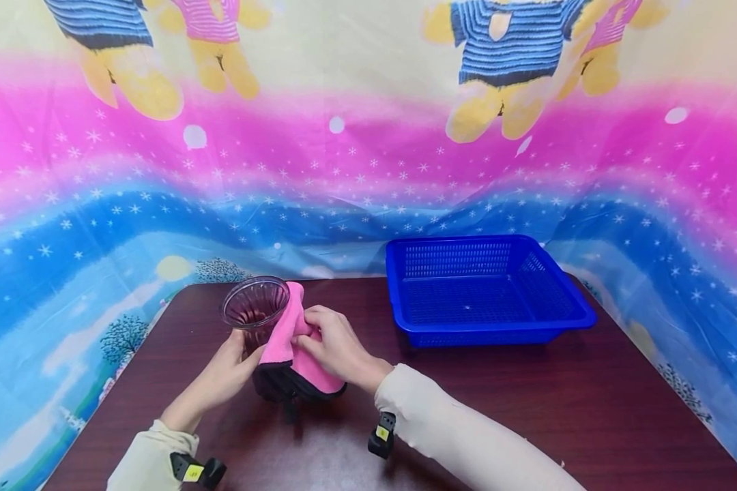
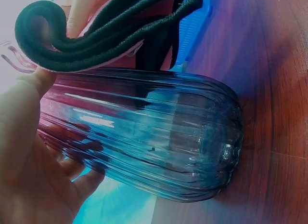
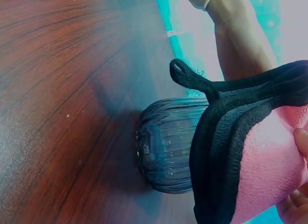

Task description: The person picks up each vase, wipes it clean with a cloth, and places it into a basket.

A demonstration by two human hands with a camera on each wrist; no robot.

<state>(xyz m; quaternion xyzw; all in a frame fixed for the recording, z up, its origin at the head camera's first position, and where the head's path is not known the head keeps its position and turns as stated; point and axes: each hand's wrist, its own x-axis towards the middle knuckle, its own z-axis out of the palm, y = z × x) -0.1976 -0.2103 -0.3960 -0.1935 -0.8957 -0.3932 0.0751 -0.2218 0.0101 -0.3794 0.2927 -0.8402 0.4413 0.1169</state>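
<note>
My left hand (image 1: 221, 372) holds a ribbed, see-through glass vase (image 1: 253, 307) with a flared mouth, at the left of the table. Its fingers and thumb curl round the vase's side in the left wrist view, and the tinted glass body (image 2: 159, 137) narrows to a rounded base close over the wood. With my right hand (image 1: 338, 344) I pinch a folded pink cloth (image 1: 310, 372) with black edging, which lies along the vase's right side and up to its rim. A black hanging loop (image 3: 185, 77) sticks out from the cloth's corner.
A blue perforated plastic basket (image 1: 479, 334) stands at the back right of the dark wood table (image 1: 503, 402). Behind the table hangs a printed curtain (image 1: 356, 157) with bears and snowflakes. Both wrists carry small black cameras (image 1: 381, 436).
</note>
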